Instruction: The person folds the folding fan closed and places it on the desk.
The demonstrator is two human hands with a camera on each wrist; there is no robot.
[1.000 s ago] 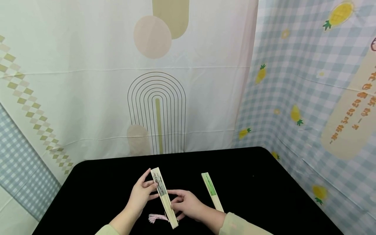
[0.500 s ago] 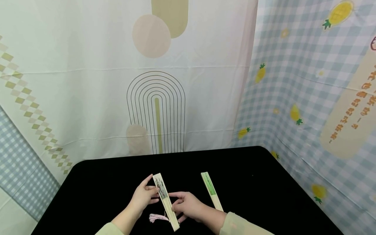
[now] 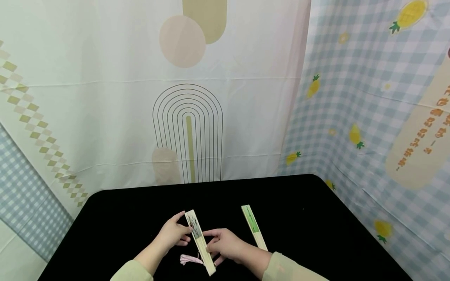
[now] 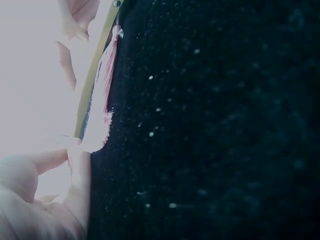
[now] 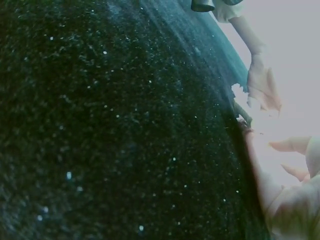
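Both hands, left hand and right hand, pinch a slim, closed bamboo fan with pink tassel.

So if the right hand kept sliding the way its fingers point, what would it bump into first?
The right hand points leftward, already gripping the folded fan with the pink tassel. Just past it is the left hand, probably the next thing met, though depth is hard to judge.

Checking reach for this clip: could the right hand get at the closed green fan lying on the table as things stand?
Probably yes. The green fan lies just beside the right hand with bare black table around it, nothing between. But that hand grips the other folded fan with the left hand, so it must let go first.
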